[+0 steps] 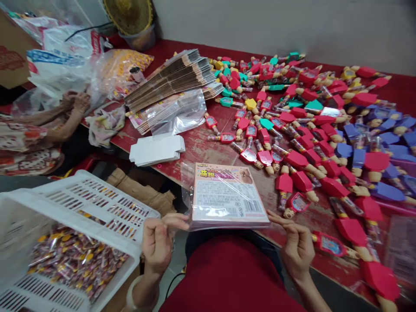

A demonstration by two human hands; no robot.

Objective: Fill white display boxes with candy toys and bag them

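Observation:
I hold a pink printed card packet in a clear plastic sleeve (224, 197) flat over the near edge of the red table (198, 145). My left hand (159, 242) pinches its near left corner with closed fingers. At the near right corner, my right hand (297, 247) grips the packet between fingertips. The barcode side of the packet faces up. Just right of it lie red and purple toy figures (325, 169) scattered over the table.
A white plastic crate (107, 203) with wrapped candies stands at my lower left. A stack of white cards (157, 149), clear sleeves (177, 112) and brown card stacks (172, 78) lie on the table's left. Another person's arm (69, 115) reaches into bags at far left.

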